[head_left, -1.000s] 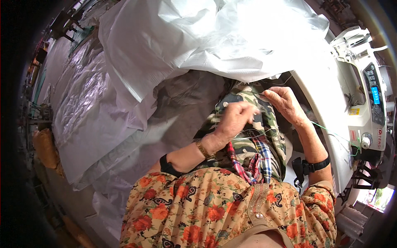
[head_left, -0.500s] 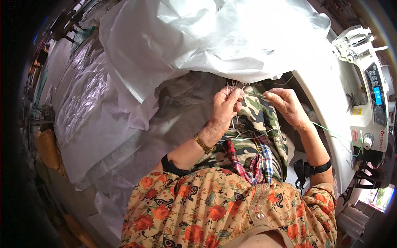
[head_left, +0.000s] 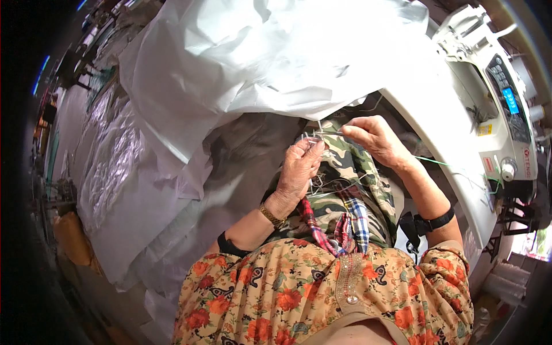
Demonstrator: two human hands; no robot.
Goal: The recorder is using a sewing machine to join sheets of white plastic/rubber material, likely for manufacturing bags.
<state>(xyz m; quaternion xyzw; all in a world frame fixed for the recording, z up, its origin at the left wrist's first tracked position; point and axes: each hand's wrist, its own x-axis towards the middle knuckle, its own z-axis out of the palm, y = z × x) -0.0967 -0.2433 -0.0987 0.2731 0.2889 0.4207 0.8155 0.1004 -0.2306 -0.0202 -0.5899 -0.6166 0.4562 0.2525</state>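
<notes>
From my remote seat I see the left hand (head_left: 297, 168) closed in a pinch on thin white strands (head_left: 311, 138), their ends poking up past the fingertips, over the lap and just off the near edge of the big white sheet (head_left: 241, 69). The right hand (head_left: 375, 140) grips a slim tool (head_left: 332, 133), its tip by those strands; I can't tell whether it is snips or tweezers. To do this well, I'd hold the strands taut, work close to the pinch without nicking a finger, and judge by the tip rather than the wrist. The sheet looks like crinkled, faintly glossy woven plastic, stiff in its folds. Beneath the hands lies soft-looking camouflage cloth (head_left: 348, 162), with plaid ties (head_left: 359, 221) nearer me. Far right stands a smooth, rounded white sewing machine (head_left: 512, 150), trailing a fine green thread (head_left: 440, 162).
</notes>
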